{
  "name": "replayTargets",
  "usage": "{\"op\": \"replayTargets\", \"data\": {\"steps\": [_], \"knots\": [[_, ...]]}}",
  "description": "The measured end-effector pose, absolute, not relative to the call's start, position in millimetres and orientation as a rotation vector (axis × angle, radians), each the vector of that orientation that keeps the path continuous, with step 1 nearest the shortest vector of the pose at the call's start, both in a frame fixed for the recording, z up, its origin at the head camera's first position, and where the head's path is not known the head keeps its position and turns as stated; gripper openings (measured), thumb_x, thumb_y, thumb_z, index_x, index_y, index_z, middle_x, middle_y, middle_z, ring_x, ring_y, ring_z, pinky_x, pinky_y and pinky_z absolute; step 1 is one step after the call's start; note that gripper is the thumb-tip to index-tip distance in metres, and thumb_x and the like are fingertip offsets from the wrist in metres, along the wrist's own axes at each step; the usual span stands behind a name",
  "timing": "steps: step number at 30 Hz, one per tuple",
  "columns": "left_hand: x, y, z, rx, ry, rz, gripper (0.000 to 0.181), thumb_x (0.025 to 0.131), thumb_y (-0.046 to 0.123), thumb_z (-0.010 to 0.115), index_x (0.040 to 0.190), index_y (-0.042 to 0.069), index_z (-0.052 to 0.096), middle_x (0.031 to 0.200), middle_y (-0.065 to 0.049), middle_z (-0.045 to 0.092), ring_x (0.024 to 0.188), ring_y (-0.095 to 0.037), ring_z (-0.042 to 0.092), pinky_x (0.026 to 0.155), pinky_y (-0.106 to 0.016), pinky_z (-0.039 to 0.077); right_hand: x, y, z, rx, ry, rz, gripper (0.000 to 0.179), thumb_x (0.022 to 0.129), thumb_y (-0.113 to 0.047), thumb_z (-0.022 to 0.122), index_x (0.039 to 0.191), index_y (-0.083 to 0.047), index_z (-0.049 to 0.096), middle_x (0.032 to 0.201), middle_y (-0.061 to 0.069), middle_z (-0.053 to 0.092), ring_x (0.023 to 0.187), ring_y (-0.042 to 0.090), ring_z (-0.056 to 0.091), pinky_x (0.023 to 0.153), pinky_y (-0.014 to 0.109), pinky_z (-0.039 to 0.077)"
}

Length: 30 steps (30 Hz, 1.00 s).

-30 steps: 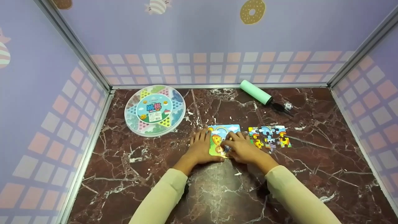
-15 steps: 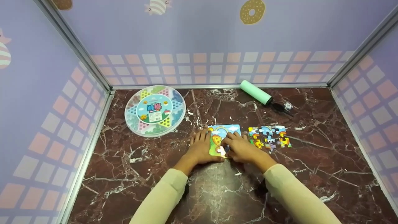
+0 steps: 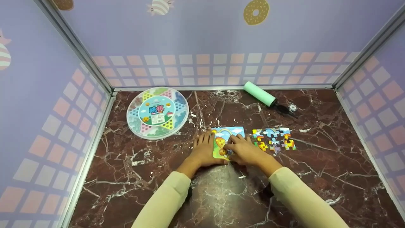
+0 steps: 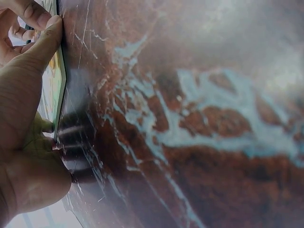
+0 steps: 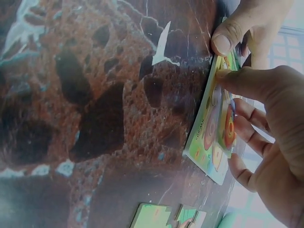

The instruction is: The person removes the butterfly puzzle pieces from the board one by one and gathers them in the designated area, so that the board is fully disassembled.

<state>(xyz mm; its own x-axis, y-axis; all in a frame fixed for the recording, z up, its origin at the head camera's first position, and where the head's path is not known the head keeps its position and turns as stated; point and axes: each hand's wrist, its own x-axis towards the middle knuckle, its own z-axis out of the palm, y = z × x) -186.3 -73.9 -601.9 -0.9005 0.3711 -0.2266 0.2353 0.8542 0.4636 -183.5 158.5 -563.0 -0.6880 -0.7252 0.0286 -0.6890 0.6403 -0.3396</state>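
A small picture puzzle board lies on the dark marbled table, showing a rainbow and a spotted mushroom. My left hand rests along its left side, fingers extended and thumb at the near edge. Over the board's lower part, my right hand has curled fingers and pinches a puzzle piece. In the right wrist view this piece sits slightly raised and tilted on the board, under the thumb. The right fingers partly hide the picture. The left wrist view shows the left thumb at the board's edge.
Several puzzle pieces lie grouped just right of the board. A round Chinese checkers set is at the back left. A mint-green cylinder with a black end lies near the back wall, beside a small round item.
Half a second ago a white gap showed at the board's lower left; an orange and yellow picture part now covers it. The right fingers have shifted slightly; the left hand stays put.
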Motion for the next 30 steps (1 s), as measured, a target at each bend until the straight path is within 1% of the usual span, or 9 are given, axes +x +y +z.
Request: {"op": "replayTargets", "data": {"steps": [2, 7, 12, 16, 18, 21, 25, 27, 30], "knots": [[-185, -74, -599, 0.459, 2.72, 0.618, 0.145, 0.077, 0.081, 0.085, 0.177, 0.004, 0.015, 0.187, -0.019, 0.009, 0.174, -0.042, 0.009, 0.14, -0.065, 0.0, -183, 158, -563, -1.202, 2.753, -0.496, 0.035, 0.096, -0.022, 0.084, 0.131, -0.015, 0.079, 0.124, 0.012, 0.066, 0.109, 0.032, 0.056, 0.084, 0.051, 0.044], [-180, -74, -589, 0.47, 2.745, 0.57, 0.14, 0.079, 0.08, 0.084, 0.176, 0.002, 0.018, 0.185, -0.021, 0.014, 0.173, -0.041, 0.015, 0.14, -0.066, 0.006, -182, 159, -562, -1.211, 2.762, -0.526, 0.036, 0.097, -0.023, 0.085, 0.132, -0.015, 0.079, 0.125, 0.011, 0.068, 0.111, 0.032, 0.057, 0.089, 0.055, 0.046], [-178, -73, -585, 0.481, 2.771, 0.544, 0.139, 0.079, 0.08, 0.083, 0.175, 0.002, 0.021, 0.185, -0.021, 0.014, 0.172, -0.041, 0.017, 0.14, -0.066, 0.008, -183, 160, -559, -1.217, 2.772, -0.577, 0.036, 0.097, -0.023, 0.085, 0.132, -0.015, 0.079, 0.125, 0.009, 0.069, 0.113, 0.031, 0.059, 0.091, 0.051, 0.046], [-179, -73, -586, 0.492, 2.763, 0.559, 0.14, 0.079, 0.078, 0.085, 0.175, 0.001, 0.02, 0.185, -0.022, 0.014, 0.172, -0.043, 0.016, 0.14, -0.067, 0.009, -183, 159, -558, -1.253, 2.784, -0.622, 0.034, 0.096, -0.021, 0.085, 0.129, -0.015, 0.079, 0.125, 0.009, 0.069, 0.113, 0.031, 0.06, 0.089, 0.049, 0.045], [-180, -73, -592, 0.498, 2.775, 0.564, 0.139, 0.079, 0.08, 0.083, 0.175, 0.001, 0.021, 0.184, -0.022, 0.016, 0.172, -0.043, 0.018, 0.139, -0.067, 0.011, -183, 160, -559, -1.259, 2.787, -0.643, 0.033, 0.096, -0.02, 0.085, 0.129, -0.015, 0.079, 0.125, 0.009, 0.069, 0.112, 0.03, 0.06, 0.088, 0.047, 0.043], [-180, -73, -592, 0.5, 2.78, 0.568, 0.137, 0.08, 0.079, 0.083, 0.174, 0.0, 0.023, 0.184, -0.022, 0.017, 0.171, -0.042, 0.019, 0.139, -0.067, 0.01, -183, 160, -559, -1.254, 2.784, -0.684, 0.033, 0.096, -0.021, 0.086, 0.128, -0.015, 0.08, 0.126, 0.009, 0.07, 0.112, 0.03, 0.06, 0.088, 0.048, 0.044], [-178, -73, -585, 0.49, 2.751, 0.583, 0.137, 0.081, 0.075, 0.085, 0.175, 0.0, 0.019, 0.185, -0.023, 0.014, 0.172, -0.042, 0.015, 0.14, -0.067, 0.007, -184, 160, -561, -1.282, 2.779, -0.741, 0.035, 0.095, -0.02, 0.088, 0.129, -0.012, 0.08, 0.126, 0.01, 0.07, 0.112, 0.031, 0.062, 0.091, 0.054, 0.05], [-178, -73, -585, 0.486, 2.751, 0.586, 0.136, 0.081, 0.074, 0.086, 0.175, 0.001, 0.019, 0.184, -0.023, 0.016, 0.172, -0.043, 0.016, 0.139, -0.068, 0.009, -185, 160, -562, -1.302, 2.768, -0.768, 0.036, 0.095, -0.018, 0.088, 0.13, -0.01, 0.08, 0.126, 0.011, 0.07, 0.113, 0.032, 0.063, 0.095, 0.056, 0.054], [-178, -73, -585, 0.478, 2.749, 0.581, 0.136, 0.081, 0.075, 0.085, 0.176, 0.002, 0.019, 0.184, -0.022, 0.019, 0.172, -0.042, 0.017, 0.14, -0.066, 0.01, -186, 161, -563, -1.333, 2.757, -0.793, 0.037, 0.094, -0.015, 0.088, 0.129, -0.008, 0.079, 0.125, 0.013, 0.07, 0.115, 0.033, 0.066, 0.101, 0.054, 0.059]]}}
